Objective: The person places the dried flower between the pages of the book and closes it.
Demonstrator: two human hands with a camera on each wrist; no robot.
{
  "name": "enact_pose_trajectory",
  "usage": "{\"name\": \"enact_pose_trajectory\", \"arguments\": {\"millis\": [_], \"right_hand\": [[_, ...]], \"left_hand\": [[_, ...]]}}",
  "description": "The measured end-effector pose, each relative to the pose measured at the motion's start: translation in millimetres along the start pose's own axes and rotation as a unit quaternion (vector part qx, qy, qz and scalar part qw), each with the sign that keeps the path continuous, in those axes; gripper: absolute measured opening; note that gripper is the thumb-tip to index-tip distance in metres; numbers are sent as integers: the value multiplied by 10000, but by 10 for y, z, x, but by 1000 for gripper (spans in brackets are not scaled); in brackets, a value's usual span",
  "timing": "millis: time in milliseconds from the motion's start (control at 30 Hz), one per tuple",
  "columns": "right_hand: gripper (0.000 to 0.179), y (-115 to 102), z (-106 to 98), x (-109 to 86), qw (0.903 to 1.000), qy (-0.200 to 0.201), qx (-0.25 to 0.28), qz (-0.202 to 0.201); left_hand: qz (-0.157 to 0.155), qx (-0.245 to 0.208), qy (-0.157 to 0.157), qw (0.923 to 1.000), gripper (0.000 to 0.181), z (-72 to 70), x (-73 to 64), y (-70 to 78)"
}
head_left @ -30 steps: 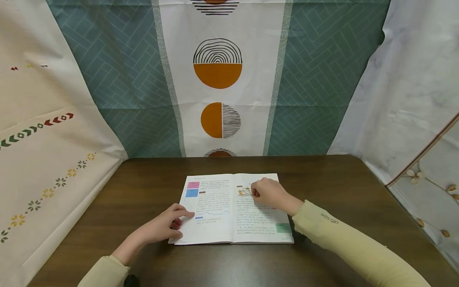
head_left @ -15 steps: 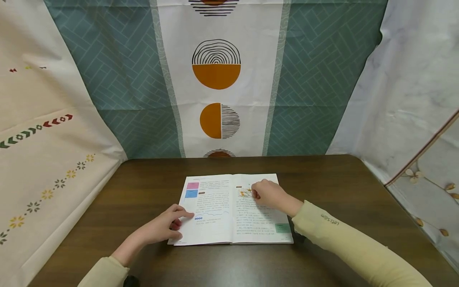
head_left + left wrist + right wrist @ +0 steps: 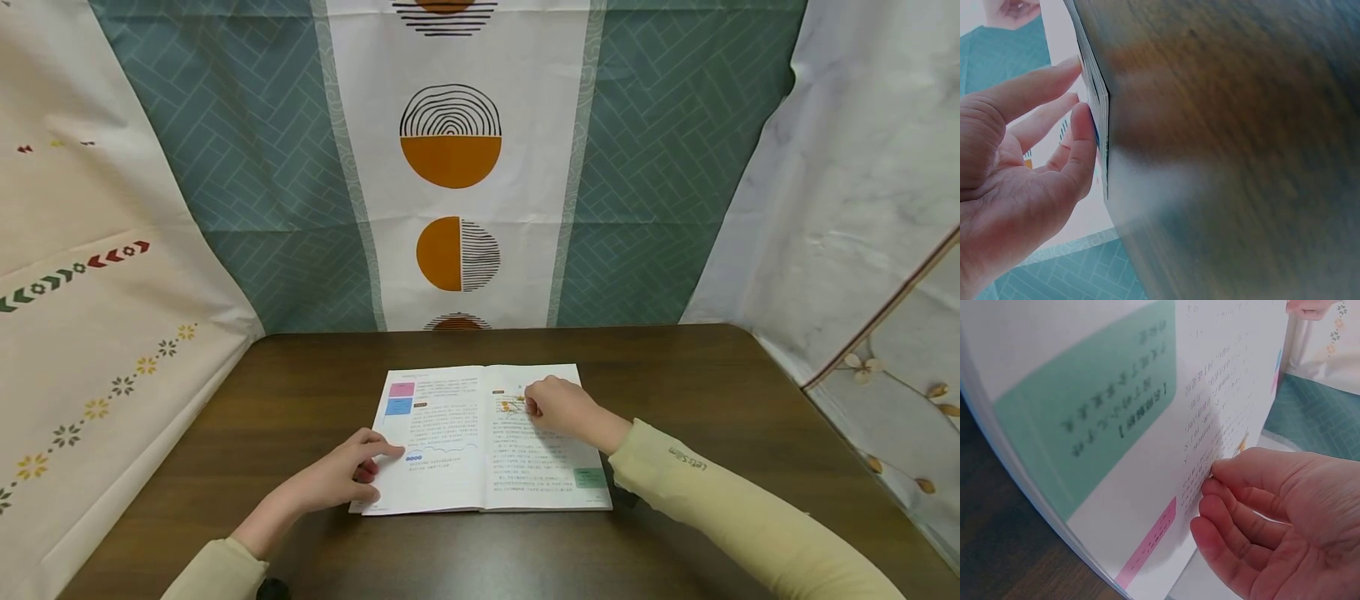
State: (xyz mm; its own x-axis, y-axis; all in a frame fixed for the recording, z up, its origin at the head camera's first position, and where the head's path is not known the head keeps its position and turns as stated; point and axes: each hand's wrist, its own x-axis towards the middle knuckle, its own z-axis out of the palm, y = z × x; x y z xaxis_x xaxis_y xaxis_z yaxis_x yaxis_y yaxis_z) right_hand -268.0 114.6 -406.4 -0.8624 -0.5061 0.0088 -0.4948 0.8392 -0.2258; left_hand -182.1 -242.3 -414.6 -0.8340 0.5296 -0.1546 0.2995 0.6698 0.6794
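Observation:
An open book (image 3: 450, 479) with printed pages lies on the brown table, its text upside down to the head view. My left hand (image 3: 341, 473) rests at the book's left edge, its index finger extended onto the left page and its thumb near the lower left corner. The left wrist view shows this hand (image 3: 1035, 150) beside the page edges. Over the upper right page is my right hand (image 3: 564, 406), fingers curled. In the right wrist view, the thumb and index finger of the right hand (image 3: 1272, 519) meet at the page. Anything tiny between them is too small to tell.
The dark wooden table (image 3: 675, 375) extends around the book on all sides. Behind it hangs a teal and white patterned cloth (image 3: 652, 167). A cream cloth (image 3: 97, 350) borders the left side and a white cloth (image 3: 847, 208) the right.
Both hands keep their places on the book. Only the head view has shifted very slightly.

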Motion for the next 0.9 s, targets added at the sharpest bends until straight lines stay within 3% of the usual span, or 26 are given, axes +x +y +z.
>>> {"name": "enact_pose_trajectory", "arguments": {"millis": [300, 500, 900], "right_hand": [[19, 17, -26, -41, 9998, -117, 159, 91], [18, 26, 2, -129, 9997, 146, -170, -30], [45, 110, 1, -434, 9981, 475, -264, 286]], "left_hand": [[-30, -63, -40, 10000, 57, 0, 0, 2], [-38, -55, -12, 10000, 57, 8, -1, 0], [-70, -74, -6, 9999, 58, 13, -4, -9]]}}
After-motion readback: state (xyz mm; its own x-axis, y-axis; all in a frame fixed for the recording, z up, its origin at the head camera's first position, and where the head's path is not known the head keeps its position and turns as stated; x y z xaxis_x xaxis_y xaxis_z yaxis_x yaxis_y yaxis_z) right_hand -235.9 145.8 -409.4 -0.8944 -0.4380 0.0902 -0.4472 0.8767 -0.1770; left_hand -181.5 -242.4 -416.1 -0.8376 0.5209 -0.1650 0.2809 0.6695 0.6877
